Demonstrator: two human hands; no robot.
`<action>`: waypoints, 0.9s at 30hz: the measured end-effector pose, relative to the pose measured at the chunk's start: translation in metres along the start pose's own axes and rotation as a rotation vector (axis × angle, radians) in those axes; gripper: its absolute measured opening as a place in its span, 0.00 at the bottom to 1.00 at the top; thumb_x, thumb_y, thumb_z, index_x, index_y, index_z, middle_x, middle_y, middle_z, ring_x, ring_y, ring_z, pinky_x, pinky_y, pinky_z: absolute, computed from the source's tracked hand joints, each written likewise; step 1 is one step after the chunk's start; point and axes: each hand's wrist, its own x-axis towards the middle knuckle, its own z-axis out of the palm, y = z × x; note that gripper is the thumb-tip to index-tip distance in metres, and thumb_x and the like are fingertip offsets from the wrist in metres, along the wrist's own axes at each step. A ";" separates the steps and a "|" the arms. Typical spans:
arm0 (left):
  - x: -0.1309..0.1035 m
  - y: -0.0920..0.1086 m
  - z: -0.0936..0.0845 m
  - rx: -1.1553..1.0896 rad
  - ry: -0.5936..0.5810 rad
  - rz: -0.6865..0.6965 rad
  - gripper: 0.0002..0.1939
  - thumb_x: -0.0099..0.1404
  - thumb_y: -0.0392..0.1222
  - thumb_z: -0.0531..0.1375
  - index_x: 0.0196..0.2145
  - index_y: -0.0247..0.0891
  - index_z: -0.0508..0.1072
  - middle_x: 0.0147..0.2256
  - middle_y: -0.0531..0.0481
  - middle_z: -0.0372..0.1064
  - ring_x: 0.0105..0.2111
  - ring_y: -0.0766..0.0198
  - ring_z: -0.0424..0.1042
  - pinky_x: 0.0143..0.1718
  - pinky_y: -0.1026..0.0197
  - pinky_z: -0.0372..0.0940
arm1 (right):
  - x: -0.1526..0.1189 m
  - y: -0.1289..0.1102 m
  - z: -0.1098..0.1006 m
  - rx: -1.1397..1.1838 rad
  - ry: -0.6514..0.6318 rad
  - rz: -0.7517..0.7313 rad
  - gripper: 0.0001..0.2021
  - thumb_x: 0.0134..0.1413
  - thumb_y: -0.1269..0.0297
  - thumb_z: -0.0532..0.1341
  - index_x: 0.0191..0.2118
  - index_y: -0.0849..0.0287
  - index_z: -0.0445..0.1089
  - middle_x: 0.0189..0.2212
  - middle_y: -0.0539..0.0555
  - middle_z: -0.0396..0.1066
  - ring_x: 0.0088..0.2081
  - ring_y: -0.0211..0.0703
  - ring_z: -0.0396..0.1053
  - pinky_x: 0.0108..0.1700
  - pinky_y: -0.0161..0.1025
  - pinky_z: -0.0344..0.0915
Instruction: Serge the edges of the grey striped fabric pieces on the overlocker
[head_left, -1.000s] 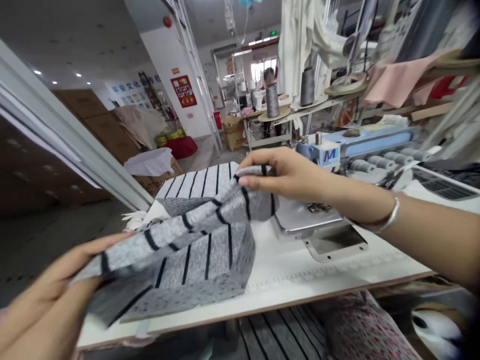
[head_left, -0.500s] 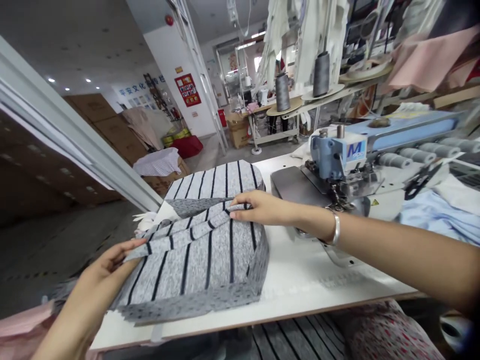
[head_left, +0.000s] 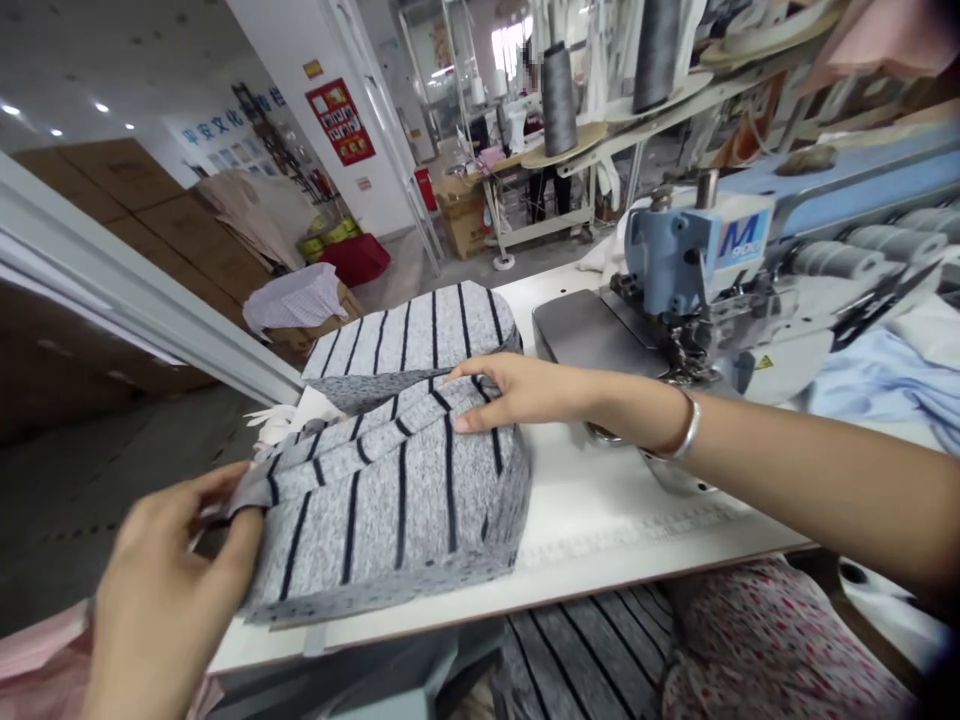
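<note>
The label [head_left: 742, 240] on the blue sewing machine [head_left: 671, 255] to your right shows a large blue M, with smaller figures under it too blurred to read surely. A yellow warning triangle [head_left: 764, 362] sits on the machine's pale cover. On the far wall, blue characters [head_left: 217, 125] read 平安文化, the rest partly blocked, and the small print on the red poster [head_left: 341, 122] cannot be made out. The striped gray strip [head_left: 360, 435] lies between your hands, folded over on top of the near stack of striped cloth [head_left: 427, 500], slanting from lower left to upper right. Your left hand [head_left: 169, 570] pinches its left end between thumb and fingers, out beyond the left side of the near stack. Your right hand [head_left: 517, 390] touches the cloth at the strip's right end, palm down, the thumb spread apart from the forefinger. The near stack sits at the front left part of the worktop [head_left: 570, 500], close along its front edge; the far stack [head_left: 412, 335] lies just behind it. Ruler-like marks [head_left: 637, 530] run along the front edge to the right of the near stack, and a pale blue and white cloth [head_left: 877, 370] lies towards the right.
</note>
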 end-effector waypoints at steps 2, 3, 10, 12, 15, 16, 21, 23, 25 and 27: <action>-0.020 0.027 -0.002 0.006 0.026 0.230 0.18 0.58 0.58 0.59 0.42 0.50 0.76 0.46 0.50 0.71 0.51 0.47 0.68 0.61 0.43 0.54 | 0.000 0.002 0.000 0.071 -0.029 -0.011 0.15 0.51 0.69 0.67 0.46 0.65 0.69 0.44 0.57 0.73 0.44 0.43 0.71 0.52 0.42 0.66; -0.031 0.043 -0.002 -0.031 -0.065 0.308 0.15 0.62 0.56 0.57 0.43 0.52 0.75 0.47 0.51 0.70 0.52 0.50 0.68 0.60 0.46 0.56 | -0.001 0.002 0.001 0.066 -0.041 -0.026 0.16 0.51 0.69 0.67 0.45 0.65 0.69 0.44 0.56 0.73 0.44 0.43 0.70 0.52 0.42 0.66; -0.088 0.097 0.022 -0.236 -0.443 0.402 0.14 0.69 0.44 0.55 0.50 0.53 0.71 0.48 0.50 0.66 0.51 0.60 0.66 0.50 0.59 0.63 | 0.000 0.007 0.000 -0.520 0.219 -0.286 0.13 0.52 0.72 0.62 0.45 0.64 0.70 0.41 0.56 0.72 0.43 0.46 0.69 0.48 0.41 0.63; -0.093 0.095 0.025 -0.204 -0.400 0.443 0.17 0.69 0.42 0.55 0.54 0.55 0.69 0.51 0.50 0.64 0.52 0.60 0.64 0.52 0.59 0.61 | 0.001 0.005 -0.006 -0.655 0.501 -0.319 0.14 0.52 0.77 0.58 0.46 0.65 0.69 0.41 0.57 0.70 0.42 0.46 0.68 0.45 0.41 0.62; -0.095 0.091 0.025 -0.191 -0.328 0.508 0.18 0.69 0.39 0.55 0.55 0.53 0.68 0.51 0.51 0.64 0.52 0.62 0.64 0.52 0.61 0.59 | -0.009 -0.008 -0.008 -0.572 0.712 -0.381 0.13 0.56 0.78 0.55 0.46 0.66 0.68 0.40 0.56 0.70 0.38 0.41 0.67 0.43 0.39 0.63; -0.095 0.091 0.025 -0.201 -0.310 0.514 0.17 0.69 0.39 0.55 0.54 0.51 0.68 0.51 0.52 0.65 0.52 0.64 0.65 0.52 0.62 0.59 | -0.016 -0.014 -0.005 -0.533 0.617 -0.423 0.11 0.58 0.77 0.55 0.45 0.65 0.68 0.40 0.55 0.71 0.38 0.40 0.67 0.43 0.38 0.64; -0.090 0.090 0.024 -0.255 -0.276 0.438 0.06 0.68 0.41 0.57 0.43 0.44 0.69 0.46 0.54 0.68 0.48 0.68 0.68 0.52 0.67 0.58 | -0.051 -0.037 0.028 -0.666 -0.048 -0.475 0.08 0.64 0.74 0.57 0.42 0.64 0.74 0.37 0.55 0.74 0.41 0.40 0.68 0.47 0.38 0.62; -0.090 0.088 0.025 -0.247 -0.277 0.443 0.05 0.68 0.42 0.58 0.42 0.43 0.69 0.45 0.54 0.68 0.47 0.68 0.68 0.52 0.68 0.58 | -0.054 -0.039 0.036 -0.822 -0.160 -0.440 0.08 0.63 0.72 0.58 0.43 0.61 0.75 0.36 0.55 0.73 0.40 0.42 0.67 0.46 0.40 0.61; -0.090 0.086 0.025 -0.250 -0.289 0.501 0.06 0.68 0.40 0.58 0.43 0.43 0.71 0.46 0.53 0.67 0.48 0.68 0.68 0.53 0.67 0.57 | -0.051 -0.041 0.040 -0.973 -0.263 -0.405 0.08 0.64 0.69 0.58 0.43 0.59 0.76 0.37 0.56 0.71 0.39 0.45 0.66 0.43 0.42 0.59; -0.091 0.083 0.024 -0.262 -0.307 0.570 0.10 0.69 0.37 0.56 0.47 0.43 0.71 0.48 0.51 0.66 0.50 0.68 0.66 0.55 0.66 0.57 | -0.046 -0.044 0.041 -1.083 -0.329 -0.375 0.10 0.65 0.69 0.56 0.42 0.61 0.75 0.37 0.57 0.71 0.38 0.46 0.66 0.41 0.43 0.58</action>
